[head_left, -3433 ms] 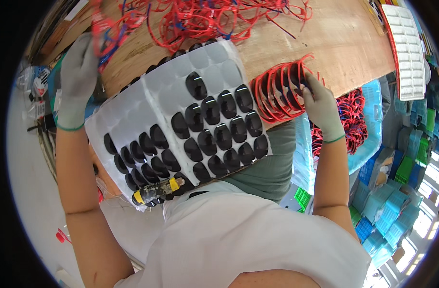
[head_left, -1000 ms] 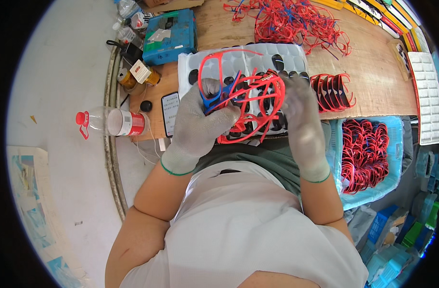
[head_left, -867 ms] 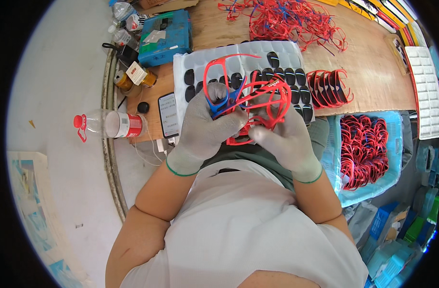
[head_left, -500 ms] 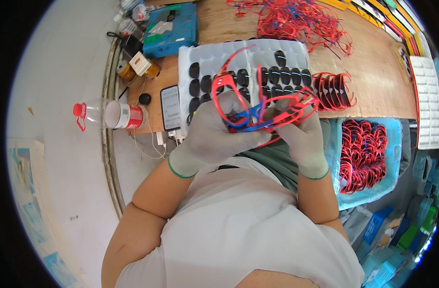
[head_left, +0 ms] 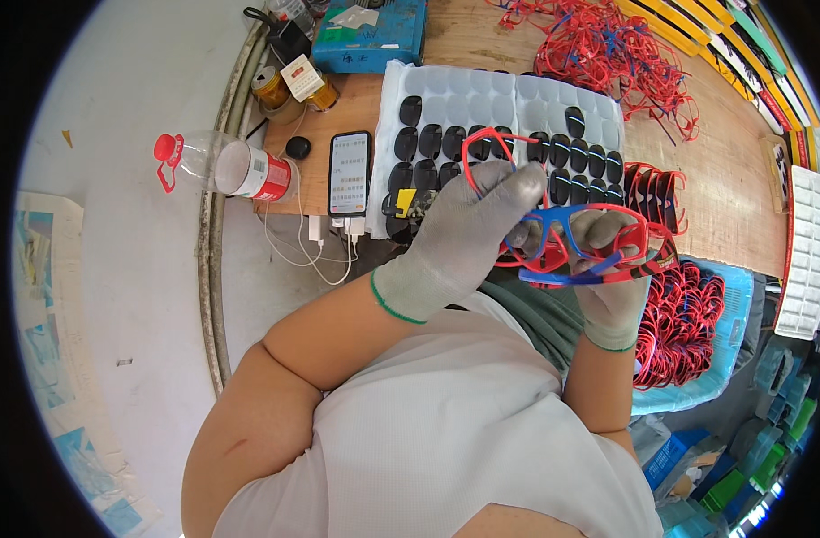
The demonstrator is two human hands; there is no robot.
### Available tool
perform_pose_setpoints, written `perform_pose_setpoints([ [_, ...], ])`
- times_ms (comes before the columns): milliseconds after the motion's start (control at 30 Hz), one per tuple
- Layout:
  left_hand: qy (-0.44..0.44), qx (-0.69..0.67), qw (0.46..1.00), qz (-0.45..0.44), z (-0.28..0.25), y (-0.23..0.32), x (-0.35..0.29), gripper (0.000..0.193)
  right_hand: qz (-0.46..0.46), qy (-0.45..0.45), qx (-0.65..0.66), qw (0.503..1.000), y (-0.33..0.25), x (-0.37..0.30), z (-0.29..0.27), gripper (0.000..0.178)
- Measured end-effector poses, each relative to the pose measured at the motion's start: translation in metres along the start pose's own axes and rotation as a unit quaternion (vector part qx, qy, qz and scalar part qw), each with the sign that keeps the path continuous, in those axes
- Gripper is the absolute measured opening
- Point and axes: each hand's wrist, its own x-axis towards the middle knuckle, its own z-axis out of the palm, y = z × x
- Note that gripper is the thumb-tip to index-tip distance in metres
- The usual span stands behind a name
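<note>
Both of my hands wear thin grey gloves with green cuffs. Between them, above my lap, I hold a small bunch of red and blue plastic glasses frames (head_left: 562,218), their temples sticking out at different angles. My left hand (head_left: 468,220) is closed at the left side of the bunch, thumb on top near a raised red temple. Behind and under the frames, my right hand (head_left: 614,291) grips them from the right; its fingers show partly through the rims. Just beyond lies a white moulded tray (head_left: 473,103) with rows of dark lenses (head_left: 428,142), partly covered by my left hand.
A tangled heap of red and blue frames (head_left: 607,58) lies at the back. To the right are a row of red frames with dark lenses (head_left: 656,197) and a blue basket (head_left: 728,345) full of red ones. At left stand a phone (head_left: 349,175) and a plastic bottle (head_left: 249,170).
The view has shifted, so the bench sits farther right in it. My hands have turned the frames; a blue front now faces up, and my left hand has moved right, closer to the right hand.
</note>
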Motion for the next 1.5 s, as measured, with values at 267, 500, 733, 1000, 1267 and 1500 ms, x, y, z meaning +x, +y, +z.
perform_pose_setpoints([
  [267,-0.012,-0.105,0.993,-0.051,-0.004,0.003,0.002,0.031,-0.171,0.013,-0.407,0.897,-0.013,0.004,0.002,0.024],
  [500,0.016,-0.09,0.996,-0.019,-0.006,0.001,0.005,0.022,-0.205,-0.024,-0.561,0.802,-0.025,0.012,-0.007,0.022],
  [733,0.037,-0.034,0.995,0.09,-0.01,0.0,0.026,0.02,-0.161,0.066,-0.442,0.88,-0.01,0.024,0.008,0.037],
  [1000,0.066,0.125,0.958,0.251,-0.01,0.023,0.045,0.023,0.032,0.067,0.169,0.983,-0.017,0.027,0.012,0.07],
  [1267,-0.067,0.17,0.947,0.264,-0.009,0.029,0.052,0.024,0.138,-0.028,-0.008,0.99,-0.036,0.044,-0.006,0.088],
  [1500,-0.014,0.192,0.976,0.099,-0.005,0.024,0.055,0.039,0.053,0.095,-0.381,0.918,-0.019,0.045,-0.003,0.072],
])
